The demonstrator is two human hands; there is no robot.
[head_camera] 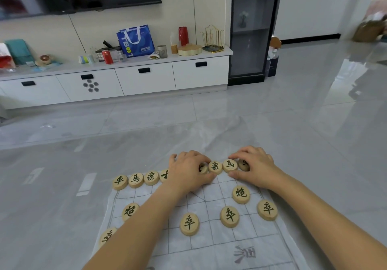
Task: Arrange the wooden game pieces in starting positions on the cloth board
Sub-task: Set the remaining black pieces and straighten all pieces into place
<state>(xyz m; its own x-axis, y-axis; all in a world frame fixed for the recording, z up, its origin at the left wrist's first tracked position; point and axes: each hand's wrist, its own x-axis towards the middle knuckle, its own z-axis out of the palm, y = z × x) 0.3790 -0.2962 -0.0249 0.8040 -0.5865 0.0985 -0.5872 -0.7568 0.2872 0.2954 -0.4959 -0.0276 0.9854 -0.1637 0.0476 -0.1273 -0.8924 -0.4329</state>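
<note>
The board (209,246) is laid on the floor (272,123), its near part cut off. A row of pieces (136,180) is set along its far edge, characters upright toward the viewer. The row's middle is hidden under the curled left hand (188,172); its hold cannot be told. The right-end pieces are pinched by the right hand (256,168).

Wooden pieces (189,224) read 車, 馬, 象, 炮, 卒.
</note>
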